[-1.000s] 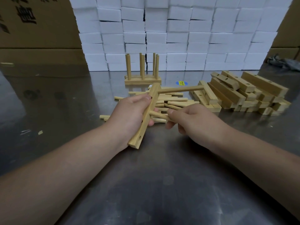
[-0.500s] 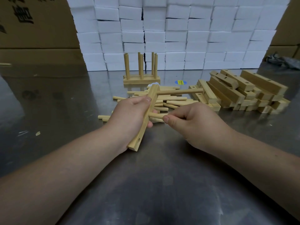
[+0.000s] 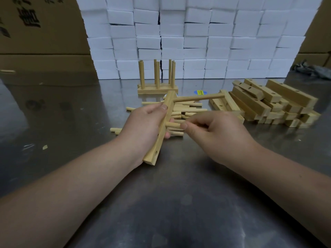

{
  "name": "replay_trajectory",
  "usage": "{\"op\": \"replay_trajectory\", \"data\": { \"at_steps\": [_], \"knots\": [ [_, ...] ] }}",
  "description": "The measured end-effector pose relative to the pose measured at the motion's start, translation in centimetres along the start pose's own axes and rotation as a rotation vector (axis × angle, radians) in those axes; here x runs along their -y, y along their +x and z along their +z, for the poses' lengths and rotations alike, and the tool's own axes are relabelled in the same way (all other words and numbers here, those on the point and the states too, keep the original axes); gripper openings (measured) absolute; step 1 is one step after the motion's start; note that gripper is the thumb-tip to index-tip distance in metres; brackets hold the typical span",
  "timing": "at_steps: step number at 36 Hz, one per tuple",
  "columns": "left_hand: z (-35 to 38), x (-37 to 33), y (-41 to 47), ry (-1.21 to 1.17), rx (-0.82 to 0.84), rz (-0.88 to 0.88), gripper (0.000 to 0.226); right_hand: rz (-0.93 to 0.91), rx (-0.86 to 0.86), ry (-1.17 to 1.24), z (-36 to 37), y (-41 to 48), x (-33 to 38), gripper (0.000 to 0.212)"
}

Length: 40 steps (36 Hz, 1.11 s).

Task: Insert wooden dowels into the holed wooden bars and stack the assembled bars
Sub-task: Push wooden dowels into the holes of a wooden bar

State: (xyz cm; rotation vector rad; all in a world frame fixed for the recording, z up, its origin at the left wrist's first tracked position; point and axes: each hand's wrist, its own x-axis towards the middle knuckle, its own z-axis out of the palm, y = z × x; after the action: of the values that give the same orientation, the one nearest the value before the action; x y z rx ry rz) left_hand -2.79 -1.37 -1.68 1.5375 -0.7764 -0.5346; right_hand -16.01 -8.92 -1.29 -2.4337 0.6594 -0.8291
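Counter [image 3: 179,203]: spare holed bars [image 3: 268,102] heaped at far right, a finished assembly [image 3: 157,88] upright at the back. Our left hand [image 3: 143,126] wraps the working bar [image 3: 157,144], tilted, its long axis running away from us. One seated dowel [image 3: 198,97] juts rightward from its far end. Our right hand [image 3: 211,129] pinches a second dowel [image 3: 172,124], crosswise to the bar, tip meeting its right face mid-length. We judge the push goes leftward.

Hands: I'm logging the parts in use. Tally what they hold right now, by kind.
Bars: 1, the bar gripped by the left hand.
Dowels: 2, a seated dowel in the bar and a second dowel pinched by the right hand.
Total: 3.
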Motion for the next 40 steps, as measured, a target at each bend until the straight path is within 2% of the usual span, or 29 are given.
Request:
{"op": "replay_trajectory", "data": {
  "at_steps": [6,12,15,19,22,26,28,30,35,40],
  "knots": [
    [-0.4,-0.3,0.5,-0.181,-0.069,-0.067,0.022,0.067,-0.174,0.111,-0.2,0.1,-0.4,0.052],
    [-0.4,-1.0,0.9,-0.625,-0.030,-0.159,0.014,0.122,-0.338,0.137,-0.1,0.2,-0.9,0.041],
    [-0.4,-1.3,0.8,-0.755,-0.020,-0.160,0.009,0.113,-0.317,0.173,0.1,-0.1,-0.5,0.028],
    [-0.2,-1.5,0.6,-0.911,-0.021,-0.167,0.003,0.109,-0.190,0.237,0.7,-0.5,0.1,0.040],
    [-0.1,-1.4,0.7,-0.914,-0.008,-0.144,0.004,0.094,-0.141,0.227,0.7,-0.7,0.3,0.041],
    [0.1,-1.2,0.8,-0.866,0.018,-0.090,0.005,0.059,-0.098,0.094,0.6,-0.5,-0.1,0.014],
    [0.1,-1.1,0.7,-0.826,0.041,-0.054,0.007,0.033,-0.106,0.075,0.6,-0.4,-0.3,0.023],
    [0.1,-1.0,0.6,-0.754,0.077,-0.012,0.010,0.018,-0.129,0.088,0.5,-0.3,-0.5,0.022],
    [0.8,-0.3,-0.1,-0.426,0.142,0.025,0.017,0.003,-0.167,0.081,0.8,0.1,-0.9,0.030],
    [0.8,-0.4,-0.1,-0.478,0.120,-0.043,0.010,-0.021,-0.137,0.121,1.1,0.3,-0.7,0.031]
  ]
}}
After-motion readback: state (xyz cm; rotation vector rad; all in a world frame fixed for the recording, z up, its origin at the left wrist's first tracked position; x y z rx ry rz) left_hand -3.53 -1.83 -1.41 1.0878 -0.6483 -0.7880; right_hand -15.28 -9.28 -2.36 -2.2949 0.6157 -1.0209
